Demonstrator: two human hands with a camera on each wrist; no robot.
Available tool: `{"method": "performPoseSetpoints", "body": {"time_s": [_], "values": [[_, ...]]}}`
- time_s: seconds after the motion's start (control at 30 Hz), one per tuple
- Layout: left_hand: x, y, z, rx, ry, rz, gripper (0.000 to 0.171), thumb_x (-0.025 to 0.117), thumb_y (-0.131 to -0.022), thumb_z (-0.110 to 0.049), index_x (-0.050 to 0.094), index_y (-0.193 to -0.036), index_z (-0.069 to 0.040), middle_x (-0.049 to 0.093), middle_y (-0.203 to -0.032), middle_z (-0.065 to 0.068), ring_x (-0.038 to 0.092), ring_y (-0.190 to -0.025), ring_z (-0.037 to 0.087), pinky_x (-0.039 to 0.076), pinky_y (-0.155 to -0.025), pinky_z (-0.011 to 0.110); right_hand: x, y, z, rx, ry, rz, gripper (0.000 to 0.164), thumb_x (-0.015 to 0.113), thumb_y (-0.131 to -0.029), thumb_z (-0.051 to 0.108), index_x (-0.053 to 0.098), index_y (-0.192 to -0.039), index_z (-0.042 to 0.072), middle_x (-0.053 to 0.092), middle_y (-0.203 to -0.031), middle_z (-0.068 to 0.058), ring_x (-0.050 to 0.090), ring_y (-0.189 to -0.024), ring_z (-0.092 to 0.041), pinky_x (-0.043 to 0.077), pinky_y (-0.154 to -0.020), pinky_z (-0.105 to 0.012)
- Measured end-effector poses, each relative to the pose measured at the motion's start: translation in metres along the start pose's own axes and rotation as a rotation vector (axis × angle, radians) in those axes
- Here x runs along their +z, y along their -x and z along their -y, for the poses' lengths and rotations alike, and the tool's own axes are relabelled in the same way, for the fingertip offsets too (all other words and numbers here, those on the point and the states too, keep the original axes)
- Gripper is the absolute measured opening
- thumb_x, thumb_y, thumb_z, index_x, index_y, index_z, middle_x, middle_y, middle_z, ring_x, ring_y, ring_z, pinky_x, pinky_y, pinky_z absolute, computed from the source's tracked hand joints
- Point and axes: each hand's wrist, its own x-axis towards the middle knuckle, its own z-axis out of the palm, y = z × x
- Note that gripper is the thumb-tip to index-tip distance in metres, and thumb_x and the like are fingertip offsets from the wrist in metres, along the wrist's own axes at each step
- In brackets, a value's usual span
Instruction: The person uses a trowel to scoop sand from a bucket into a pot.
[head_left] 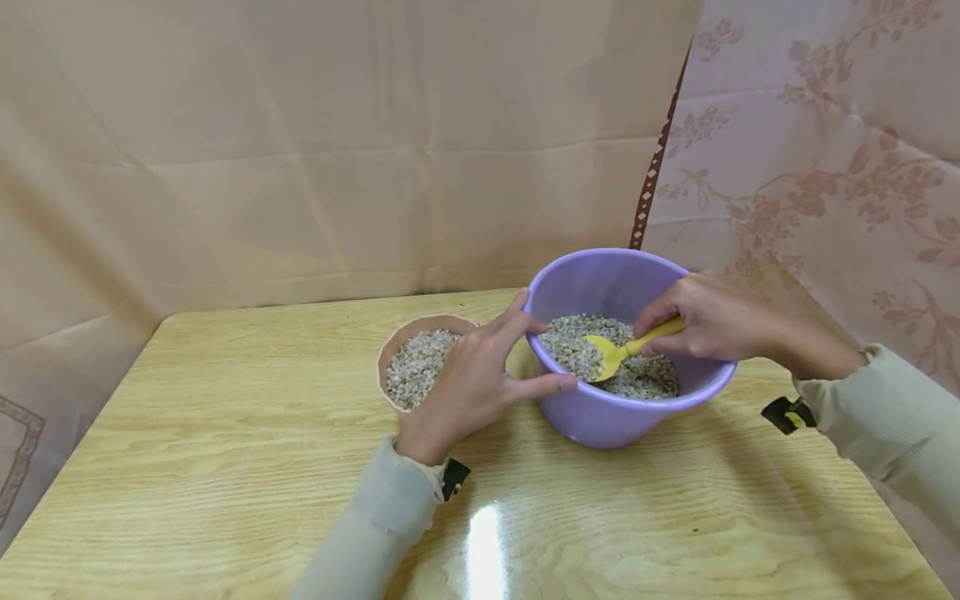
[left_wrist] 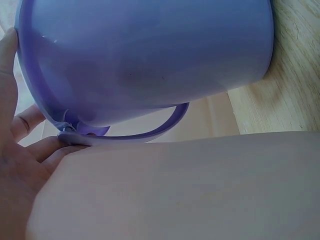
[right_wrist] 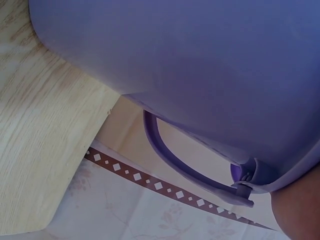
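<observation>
A purple bucket (head_left: 618,421) stands at the right of the table, partly filled with small pale gravel (head_left: 645,385). My left hand (head_left: 480,371) holds its left rim, index finger bent over the edge and thumb at the near side. In the left wrist view, fingers (left_wrist: 45,150) lie by the handle's hinge. Inside the bucket, my right hand (head_left: 697,321) grips a yellow toy shovel (head_left: 613,357) by its handle; its gravel-laden blade lies low in the gravel. Left of the bucket, a peach scalloped pot (head_left: 384,367) full of similar gravel is partly covered by my left hand.
The bucket's handle (right_wrist: 182,167) hangs down its far side. A wood-grain table (head_left: 225,467) carries both containers. Behind it hangs a beige cloth (head_left: 300,167), with a floral cloth (head_left: 825,183) along the right side.
</observation>
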Motion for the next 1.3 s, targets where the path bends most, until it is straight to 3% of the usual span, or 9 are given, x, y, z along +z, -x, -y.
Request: {"method": "performPoseSetpoints", "body": {"time_s": [0.27, 0.47, 0.7, 1.3], "values": [[0.0005, 0.0005, 0.0004, -0.002, 0.003, 0.003, 0.058, 0.075, -0.079, -0.061, 0.061, -0.114, -0.017, 0.033, -0.157, 0.011, 0.062, -0.117, 0.025, 0.051, -0.077, 0.037, -0.0005, 0.0001, 0.0008, 0.027, -0.007, 0.005, 0.015, 0.086, -0.078, 0.018, 0.079, -0.089, 0.027, 0.073, -0.085, 0.019, 0.067, -0.073, 0.002, 0.055, -0.065, -0.023], [0.0012, 0.0007, 0.0005, -0.003, 0.015, 0.006, 0.057, 0.074, -0.080, -0.062, 0.060, -0.113, -0.017, 0.031, -0.158, 0.011, 0.064, -0.110, 0.024, 0.052, -0.077, 0.037, -0.0009, 0.0007, 0.0010, 0.060, -0.017, 0.013, 0.015, 0.086, -0.078, 0.017, 0.080, -0.091, 0.024, 0.075, -0.088, 0.015, 0.068, -0.075, 0.000, 0.056, -0.069, -0.024], [0.0011, 0.0008, 0.0006, -0.005, 0.014, 0.009, 0.057, 0.074, -0.080, -0.061, 0.061, -0.114, -0.017, 0.030, -0.158, 0.012, 0.062, -0.117, 0.026, 0.053, -0.081, 0.038, -0.0009, 0.0006, 0.0004, 0.050, -0.061, 0.005, 0.016, 0.086, -0.077, 0.014, 0.080, -0.092, 0.019, 0.076, -0.087, 0.010, 0.069, -0.073, -0.001, 0.056, -0.067, -0.022], [0.0005, 0.0010, 0.0008, -0.014, 0.010, 0.009, 0.058, 0.074, -0.080, -0.062, 0.061, -0.116, -0.019, 0.033, -0.157, 0.014, 0.056, -0.126, 0.029, 0.052, -0.090, 0.044, -0.0025, 0.0015, -0.0012, 0.022, -0.063, -0.021, 0.018, 0.085, -0.077, 0.013, 0.079, -0.093, 0.019, 0.076, -0.088, 0.010, 0.070, -0.076, -0.003, 0.057, -0.067, -0.022]]}}
